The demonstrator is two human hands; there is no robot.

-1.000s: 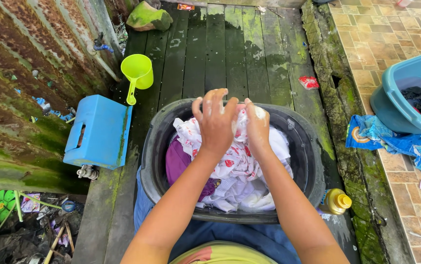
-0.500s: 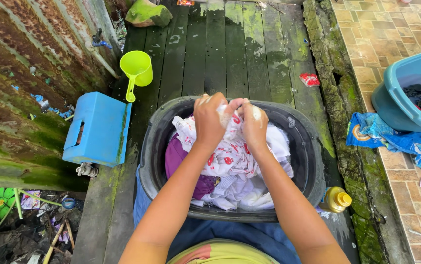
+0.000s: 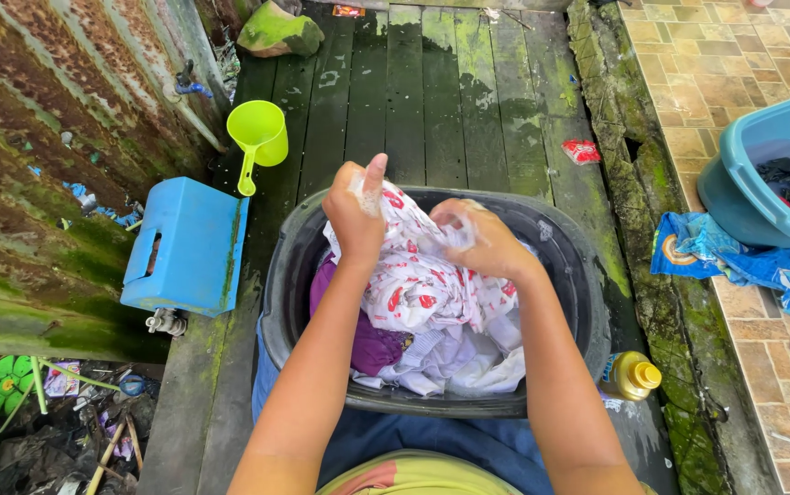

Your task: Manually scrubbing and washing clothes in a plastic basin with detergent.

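While a white garment with a red print [image 3: 418, 280] lies bunched over the far side of a black wash basin [image 3: 587, 302], both hands are clamped on it, the left hand [image 3: 356, 213] gripping its upper edge and the right hand [image 3: 482, 243] closed on a fold just beside. Purple cloth [image 3: 367, 341] and pale laundry [image 3: 468, 362] sit beneath it in the basin. Around the basin on the wet wooden decking [image 3: 432, 101] are a blue plastic stool [image 3: 189, 246], a lime-green scoop [image 3: 259, 137] and a yellow bottle [image 3: 630, 376].
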